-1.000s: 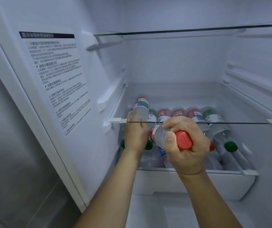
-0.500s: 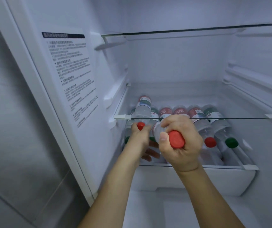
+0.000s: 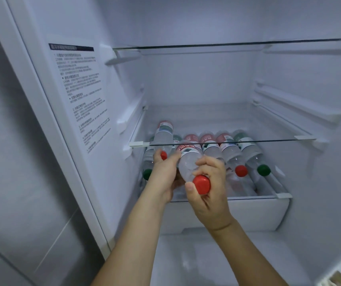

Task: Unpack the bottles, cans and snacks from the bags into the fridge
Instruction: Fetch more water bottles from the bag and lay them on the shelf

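Head view: the fridge stands open, and the person reaches both arms in toward a lower glass shelf (image 3: pixel 281 196) where water bottles lie on their sides in a row, caps facing out — a lie that keeps them from toppling and lets each cap serve as a handle. The right hand (image 3: pixel 208 186) grips a red-capped water bottle (image 3: pixel 188 164) near its neck, fingers curled over the shoulder and thumb under the cap, holding it tilted with its base aimed inward; I judge it is being slid into a second layer on top of the row. The left hand (image 3: pixel 163 172) has its fingers wrapped round the neck of another red-capped bottle (image 3: pixel 163 135) lying on the row at the left, probably steadying it so the stack does not roll. To the right lie a red-capped bottle (image 3: pixel 232 153) and a green-capped bottle (image 3: pixel 252 151), side by side and touching. A green cap (image 3: pixel 147 173) shows at the far left. No bags, cans or snacks are in view.
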